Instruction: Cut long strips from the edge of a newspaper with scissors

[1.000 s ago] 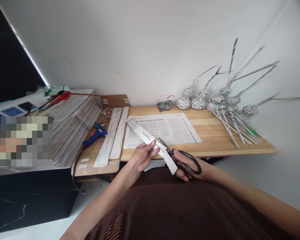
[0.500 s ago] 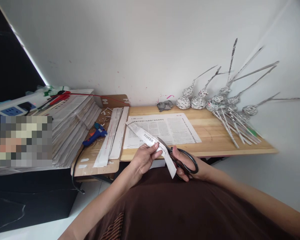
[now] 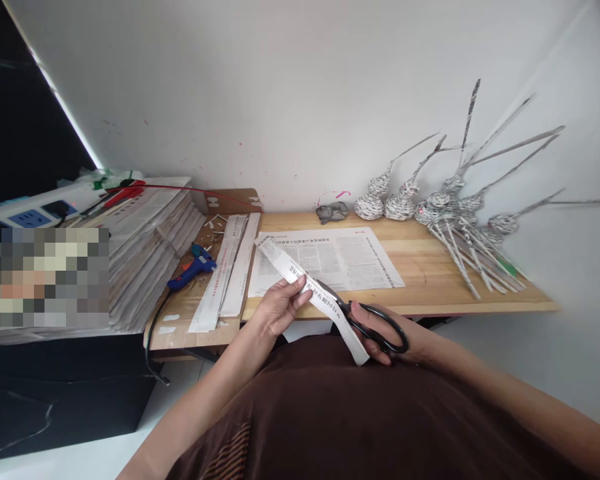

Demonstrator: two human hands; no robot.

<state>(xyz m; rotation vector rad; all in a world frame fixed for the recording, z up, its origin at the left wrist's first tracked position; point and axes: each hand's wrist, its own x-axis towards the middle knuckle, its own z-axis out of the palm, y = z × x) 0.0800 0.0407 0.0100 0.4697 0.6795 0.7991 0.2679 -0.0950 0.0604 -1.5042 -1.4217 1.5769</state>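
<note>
Between thumb and fingers, my left hand (image 3: 284,305) pinches a folded strip of newspaper (image 3: 280,259) with printed characters along it. The strip slants from the upper left down towards my lap, its lower end bending beside the scissors. My right hand (image 3: 373,333) grips black-handled scissors (image 3: 391,327), fingers through the loops. Their blades lie along the strip's far edge, partly hidden behind it; I cannot tell whether they are cutting. Beneath, a flat newspaper sheet (image 3: 350,260) rests on the wooden table.
Woven paper gourd shapes (image 3: 400,205) with long stems and a bundle of paper sticks (image 3: 460,260) sit on the right. A grey crumpled item (image 3: 331,213) lies by the wall. Leftward are cut paper strips (image 3: 215,287), a blue glue gun (image 3: 196,265), stacked newspapers (image 3: 155,247) and a power strip (image 3: 40,210).
My left hand has shifted slightly left along the strip. The scissors and my right hand have moved a little right, and the strip's lower end has swung right with them.
</note>
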